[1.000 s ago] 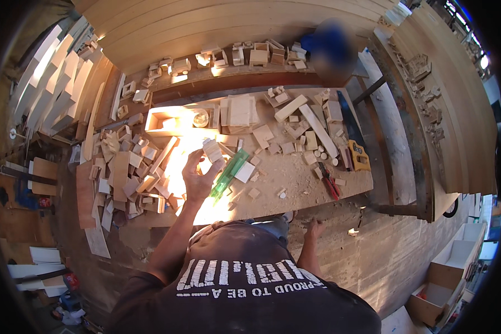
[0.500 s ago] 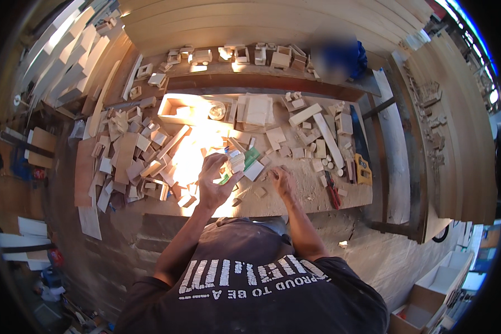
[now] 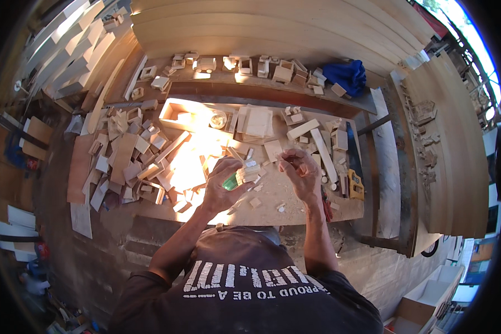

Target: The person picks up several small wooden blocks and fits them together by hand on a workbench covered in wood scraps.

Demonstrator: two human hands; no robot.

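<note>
My left hand is closed around a small pale wooden piece, its thumb below and its fingers above. A bit of something green shows in the gap between thumb and fingers; I cannot tell whether it is held or lies behind. To the right, my right hand is raised over the bench with its fingers curled together. Whatever sits at its fingertips, if anything, is too small to name. Both hands hover above the near middle of the wooden workbench, apart from each other.
Wooden offcuts are heaped at the left. An open wooden box stands at the back in bright sunlight. A yellow-handled saw lies at the right edge. Small wooden toy vehicles and a blue cloth sit on the rear shelf.
My right hand has risen from the bench top and moved right, its fingers now curled. The left hand has shifted slightly right with the wooden piece. The whole view has tilted a little.
</note>
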